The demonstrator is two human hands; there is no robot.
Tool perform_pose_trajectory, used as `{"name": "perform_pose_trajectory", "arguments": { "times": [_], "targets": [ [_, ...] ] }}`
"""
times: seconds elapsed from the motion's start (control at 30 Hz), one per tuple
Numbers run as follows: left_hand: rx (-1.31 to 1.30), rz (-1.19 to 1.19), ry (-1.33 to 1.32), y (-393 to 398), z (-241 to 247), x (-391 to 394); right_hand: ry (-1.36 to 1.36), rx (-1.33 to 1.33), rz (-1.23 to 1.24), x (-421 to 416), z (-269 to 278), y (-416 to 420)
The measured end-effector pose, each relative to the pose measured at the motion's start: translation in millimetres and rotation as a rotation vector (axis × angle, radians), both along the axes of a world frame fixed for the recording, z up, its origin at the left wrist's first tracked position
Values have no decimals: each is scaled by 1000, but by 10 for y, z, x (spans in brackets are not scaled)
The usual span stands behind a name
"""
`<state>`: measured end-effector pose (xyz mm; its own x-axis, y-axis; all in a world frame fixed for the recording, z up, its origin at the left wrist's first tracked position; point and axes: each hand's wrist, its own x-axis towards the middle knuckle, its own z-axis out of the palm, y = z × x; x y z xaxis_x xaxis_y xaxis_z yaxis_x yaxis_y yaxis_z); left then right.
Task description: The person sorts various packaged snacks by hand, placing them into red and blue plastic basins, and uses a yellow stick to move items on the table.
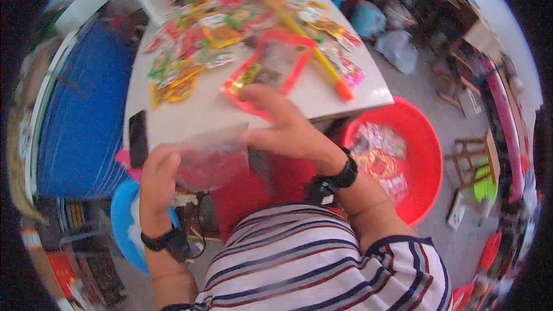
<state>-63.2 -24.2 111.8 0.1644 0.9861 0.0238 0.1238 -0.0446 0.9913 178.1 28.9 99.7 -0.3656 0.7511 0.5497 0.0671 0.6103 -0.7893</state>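
Observation:
My left hand (162,172) grips the left side of a clear plastic bag (211,155), held over my lap at the table's front edge; the picture is blurred there. My right hand (285,127) is spread with thumb and fingers apart, its thumb close to the bag's right edge; whether they touch is unclear. Its fingertips are over the lower edge of a red-bordered clear pouch (281,62) on the white table (173,123). Inside that pouch lies something gold. A yellow stick with orange ends (322,58) lies slanted beside it, among many small colourful snack packets (220,32).
A dark phone (138,138) lies at the table's left edge. To the right on the floor stands a red tub (425,164) holding packets. A blue basin (125,224) is at lower left. Farther right are a wooden stool (492,160) and plastic bags (397,49).

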Motion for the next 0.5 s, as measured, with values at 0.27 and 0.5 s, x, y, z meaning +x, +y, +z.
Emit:
{"name": "perform_pose_trajectory", "arguments": {
  "times": [0.27,0.5],
  "targets": [
    [-122,-203,-123,-190,-143,480,-705,18,215,67,240,-296],
    [-5,-298,59,-61,-438,549,-736,-34,170,479,137,-347]
  ]
}}
